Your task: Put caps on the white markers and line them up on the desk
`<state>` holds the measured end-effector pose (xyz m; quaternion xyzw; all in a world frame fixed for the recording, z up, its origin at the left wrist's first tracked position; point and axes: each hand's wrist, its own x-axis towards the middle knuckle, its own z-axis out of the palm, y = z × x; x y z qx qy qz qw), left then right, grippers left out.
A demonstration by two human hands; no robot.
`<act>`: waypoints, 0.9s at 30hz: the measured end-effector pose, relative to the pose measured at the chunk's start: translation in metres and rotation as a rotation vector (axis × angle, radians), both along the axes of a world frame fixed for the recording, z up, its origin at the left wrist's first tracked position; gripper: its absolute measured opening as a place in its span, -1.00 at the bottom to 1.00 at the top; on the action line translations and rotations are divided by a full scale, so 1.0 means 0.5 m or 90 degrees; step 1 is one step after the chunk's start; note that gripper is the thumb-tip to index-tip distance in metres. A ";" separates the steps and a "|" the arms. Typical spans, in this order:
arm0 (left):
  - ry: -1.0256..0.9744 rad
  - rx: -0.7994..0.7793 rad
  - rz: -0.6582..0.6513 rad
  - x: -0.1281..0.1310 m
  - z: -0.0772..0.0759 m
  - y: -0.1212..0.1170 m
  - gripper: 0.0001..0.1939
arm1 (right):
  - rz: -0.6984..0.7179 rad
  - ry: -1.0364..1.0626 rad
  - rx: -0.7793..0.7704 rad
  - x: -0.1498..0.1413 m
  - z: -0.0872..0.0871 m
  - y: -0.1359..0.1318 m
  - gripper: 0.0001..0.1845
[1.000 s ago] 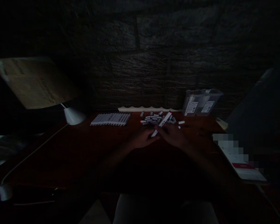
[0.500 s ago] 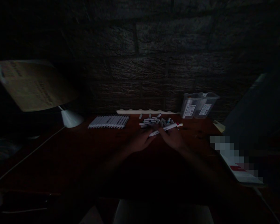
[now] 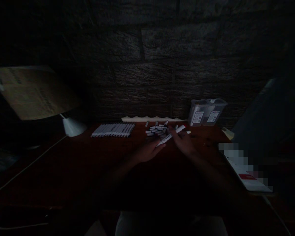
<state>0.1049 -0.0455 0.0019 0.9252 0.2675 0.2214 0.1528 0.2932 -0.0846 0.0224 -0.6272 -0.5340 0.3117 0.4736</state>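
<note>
The scene is very dark. Both my hands meet over a reddish-brown desk (image 3: pixel 88 164) and hold one white marker (image 3: pixel 170 135) that slants up to the right. My left hand (image 3: pixel 147 151) grips its lower end. My right hand (image 3: pixel 183 142) is closed around its middle. Just behind them lies a heap of several small white caps (image 3: pixel 156 129). A neat row of several white markers (image 3: pixel 113 129) lies to the left of the heap.
Two clear plastic containers (image 3: pixel 206 112) with labels stand at the back right against a dark stone wall. A white scalloped strip (image 3: pixel 152 118) runs along the desk's back edge. A lamp (image 3: pixel 34 93) stands at the left. Papers (image 3: pixel 248 175) lie at the right.
The marker in my hands went from steep to nearly flat, then back to a moderate slant. The view shifted slightly left and my hands stayed close together.
</note>
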 end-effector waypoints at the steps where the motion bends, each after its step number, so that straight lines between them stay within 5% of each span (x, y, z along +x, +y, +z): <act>1: 0.004 0.002 -0.004 -0.001 0.001 0.000 -0.65 | 0.003 -0.001 0.007 0.002 -0.002 0.002 -0.41; 27: -0.020 -0.023 0.028 0.003 -0.006 -0.008 -0.66 | 0.013 -0.027 0.050 0.003 -0.020 0.006 -0.73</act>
